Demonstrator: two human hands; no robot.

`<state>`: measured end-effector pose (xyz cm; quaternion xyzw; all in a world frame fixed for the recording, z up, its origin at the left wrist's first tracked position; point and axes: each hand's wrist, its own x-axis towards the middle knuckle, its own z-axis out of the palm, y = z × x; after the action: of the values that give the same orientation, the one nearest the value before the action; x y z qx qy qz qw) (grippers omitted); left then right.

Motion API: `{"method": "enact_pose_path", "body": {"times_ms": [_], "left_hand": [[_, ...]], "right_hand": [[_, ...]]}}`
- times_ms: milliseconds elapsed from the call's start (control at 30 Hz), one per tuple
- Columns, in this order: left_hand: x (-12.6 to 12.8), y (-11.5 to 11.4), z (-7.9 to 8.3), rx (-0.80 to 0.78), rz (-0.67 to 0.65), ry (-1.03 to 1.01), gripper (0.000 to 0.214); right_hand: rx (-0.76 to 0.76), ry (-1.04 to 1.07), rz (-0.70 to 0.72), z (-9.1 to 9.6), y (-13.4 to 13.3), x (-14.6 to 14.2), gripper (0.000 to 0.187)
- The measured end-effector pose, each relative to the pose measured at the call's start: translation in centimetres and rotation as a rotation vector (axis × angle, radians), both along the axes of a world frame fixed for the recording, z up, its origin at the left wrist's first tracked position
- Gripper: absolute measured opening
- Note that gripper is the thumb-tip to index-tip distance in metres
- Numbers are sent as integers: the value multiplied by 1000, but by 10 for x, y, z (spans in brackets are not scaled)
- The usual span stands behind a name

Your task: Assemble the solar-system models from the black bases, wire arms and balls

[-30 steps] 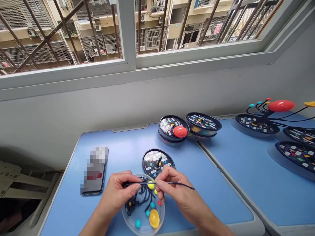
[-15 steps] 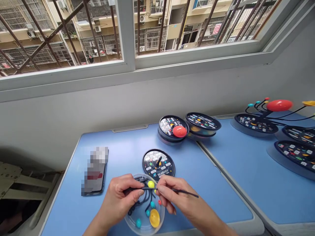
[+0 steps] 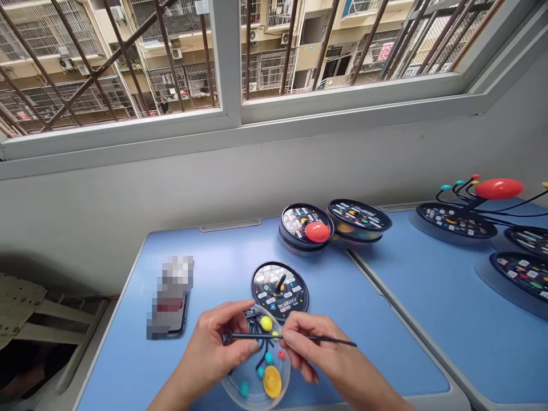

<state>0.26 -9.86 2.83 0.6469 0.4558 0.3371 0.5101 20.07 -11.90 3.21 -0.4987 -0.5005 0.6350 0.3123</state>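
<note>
Rod (image 3: 331,341) sits pinched over the clear dish (image 3: 228,389) at lower centre, left hand (image 3: 216,349) and right hand (image 3: 312,351) both closed on it; a slipped pinch or hard tug could snag the black wires (image 3: 257,334) and jolt the yellow ball (image 3: 266,323) loose.

I can't read a word from here. The black disc (image 3: 279,291) nearest the hands has small white labels (image 3: 270,275) and a line of print (image 3: 284,310) along its lower edge, all too small to make out. The other discs (image 3: 359,214) carry similar labels, and the pink sign (image 3: 385,51) on the far building (image 3: 329,57) is unreadable too.
</note>
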Motion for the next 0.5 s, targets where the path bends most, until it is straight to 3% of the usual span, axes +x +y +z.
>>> {"method": "enact_pose_path", "body": {"times_ms": [67, 233, 500], "left_hand": [[-4, -1, -1, -83, 38, -23, 46], [-5, -10, -4, -175, 39, -49, 41], [7, -22, 3, -144, 41, -40, 21]], "right_hand": [[-22, -10, -14, -1, -1, 2, 36], [-12, -19, -14, 1, -5, 3, 36], [-50, 8, 19, 4, -12, -2, 35]]}}
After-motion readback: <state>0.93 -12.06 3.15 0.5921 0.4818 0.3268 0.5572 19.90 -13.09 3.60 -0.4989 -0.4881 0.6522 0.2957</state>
